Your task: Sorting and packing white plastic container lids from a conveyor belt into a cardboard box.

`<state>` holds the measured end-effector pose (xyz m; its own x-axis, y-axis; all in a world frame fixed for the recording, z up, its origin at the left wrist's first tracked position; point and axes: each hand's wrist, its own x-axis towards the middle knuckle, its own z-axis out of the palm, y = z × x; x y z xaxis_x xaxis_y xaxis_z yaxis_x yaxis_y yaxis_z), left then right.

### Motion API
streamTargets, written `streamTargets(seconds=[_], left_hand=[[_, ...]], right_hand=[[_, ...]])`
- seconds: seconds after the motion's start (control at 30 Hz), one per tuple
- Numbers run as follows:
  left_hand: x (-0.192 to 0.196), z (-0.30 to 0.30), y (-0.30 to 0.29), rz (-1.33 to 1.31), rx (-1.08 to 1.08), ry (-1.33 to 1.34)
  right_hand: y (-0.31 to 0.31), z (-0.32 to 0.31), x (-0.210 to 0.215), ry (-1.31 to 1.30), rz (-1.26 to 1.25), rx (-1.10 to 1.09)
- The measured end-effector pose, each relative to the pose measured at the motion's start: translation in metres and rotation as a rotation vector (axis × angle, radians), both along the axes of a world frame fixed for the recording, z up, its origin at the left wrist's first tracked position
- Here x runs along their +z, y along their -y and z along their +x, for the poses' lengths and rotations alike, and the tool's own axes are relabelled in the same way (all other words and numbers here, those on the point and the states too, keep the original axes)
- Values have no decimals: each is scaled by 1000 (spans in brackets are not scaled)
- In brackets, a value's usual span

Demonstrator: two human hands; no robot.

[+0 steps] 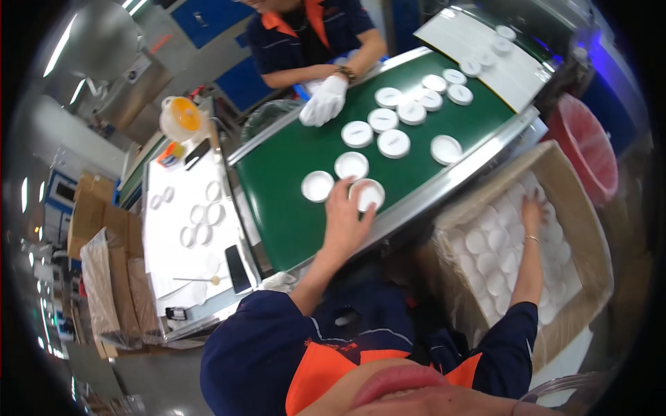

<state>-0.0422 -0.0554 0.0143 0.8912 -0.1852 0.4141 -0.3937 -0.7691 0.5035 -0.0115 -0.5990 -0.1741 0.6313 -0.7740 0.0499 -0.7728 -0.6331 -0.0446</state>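
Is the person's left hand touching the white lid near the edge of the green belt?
Touching. In the head view the left hand lies on the green belt with its fingers wrapped round the rim of the white lid, no gap showing.

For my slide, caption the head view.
Left hand grasps a lid on the belt; right hand reaches into a box.

top: dark navy work shirt, short sleeves, ending above the elbows
collar: bright orange, wide lapels, open at front
chest: thin pale piping across; small orange stitched mark on the wearer's left side, too small to make out
left hand [345, 220]: bare, no glove, no watch or ring seen
right hand [533, 210]: bare, no glove
right wrist: thin bracelet [532, 238], light metal look
forearms: uncovered, both come up from lower edge
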Motion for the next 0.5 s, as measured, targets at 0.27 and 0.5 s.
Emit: streamTargets(seconds=[0.27,0.5], left_hand=[[-24,36,-53,202,116,-243],[-34,50,-43,371,243,-101]], right_hand=[[7,-28,-26,-61,-80,83],[-39,-53,-11,207,21,374]])
